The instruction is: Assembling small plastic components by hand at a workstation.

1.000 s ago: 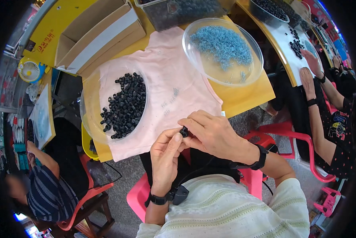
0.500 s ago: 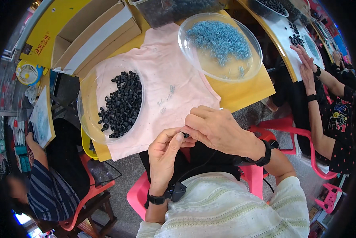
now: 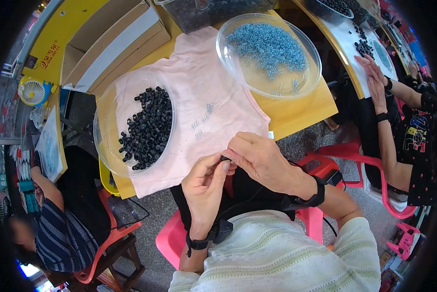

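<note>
Head view: a pink cloth (image 3: 194, 73) lies spread on a yellow desk (image 3: 298, 114). Just off the cloth's near edge, the left hand (image 3: 204, 185) has its grip pinched around a small black piece (image 3: 223, 158). The right hand (image 3: 262, 158) meets it there, its grip narrow, fingertips at the piece; whether anything else sits between them is hidden. On the cloth's left side rests a clear round tray (image 3: 105, 141) of black pieces (image 3: 150, 126); overlapping its right side, a clear oval tray (image 3: 254, 82) of tiny blue pieces (image 3: 269, 46). A cardboard box (image 3: 116, 48) stands beyond the cloth's far left.
</note>
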Available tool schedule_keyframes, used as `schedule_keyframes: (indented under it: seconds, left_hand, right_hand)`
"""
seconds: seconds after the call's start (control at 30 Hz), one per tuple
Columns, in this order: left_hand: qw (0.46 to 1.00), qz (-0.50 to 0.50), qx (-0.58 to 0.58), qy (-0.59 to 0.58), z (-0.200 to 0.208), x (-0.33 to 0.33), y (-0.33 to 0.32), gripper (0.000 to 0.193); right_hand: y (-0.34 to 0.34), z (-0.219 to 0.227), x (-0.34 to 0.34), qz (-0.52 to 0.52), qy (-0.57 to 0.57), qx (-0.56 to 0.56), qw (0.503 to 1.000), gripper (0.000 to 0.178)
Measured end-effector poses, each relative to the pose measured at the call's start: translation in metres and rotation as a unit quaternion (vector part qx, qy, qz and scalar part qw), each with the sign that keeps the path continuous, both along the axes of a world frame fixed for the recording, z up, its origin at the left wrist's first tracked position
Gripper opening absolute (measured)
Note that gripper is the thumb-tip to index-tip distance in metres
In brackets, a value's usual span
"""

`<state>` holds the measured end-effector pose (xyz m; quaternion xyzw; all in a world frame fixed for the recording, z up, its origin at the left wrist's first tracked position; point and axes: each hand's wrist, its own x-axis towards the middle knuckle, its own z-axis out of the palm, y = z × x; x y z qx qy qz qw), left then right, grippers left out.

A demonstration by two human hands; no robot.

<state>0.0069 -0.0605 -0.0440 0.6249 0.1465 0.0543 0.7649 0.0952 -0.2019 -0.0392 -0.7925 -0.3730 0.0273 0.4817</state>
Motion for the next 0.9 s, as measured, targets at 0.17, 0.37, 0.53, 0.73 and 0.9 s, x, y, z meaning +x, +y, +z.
schedule_keyframes:
  seconds: [0.17, 0.37, 0.53, 0.73, 0.9]
  left_hand:
    - [0.999, 0.017, -0.024, -0.013, -0.002, 0.008, 0.005, 0.023]
    - [0.974, -0.026, 0.215, -0.070, 0.001, 0.020, 0.010, 0.028]
    - [0.928, -0.060, 0.357, -0.090, -0.003, 0.035, -0.005, 0.029]
    - [0.919, -0.059, 0.375, -0.110, -0.015, 0.039, -0.005, 0.022]
    - [0.935, -0.019, 0.340, -0.098, -0.022, 0.035, -0.009, 0.021]
  right_hand:
    - [0.006, -0.007, -0.001, -0.023, 0.067, 0.063, 0.996, 0.023]
    - [-0.009, 0.001, 0.019, -0.101, 0.063, 0.015, 0.993, 0.023]
    - [0.002, -0.006, 0.024, -0.134, 0.029, 0.036, 0.990, 0.019]
    - [0.024, -0.015, 0.032, -0.173, 0.001, -0.036, 0.984, 0.024]
    - [0.034, -0.028, 0.037, -0.200, -0.092, -0.065, 0.973, 0.028]
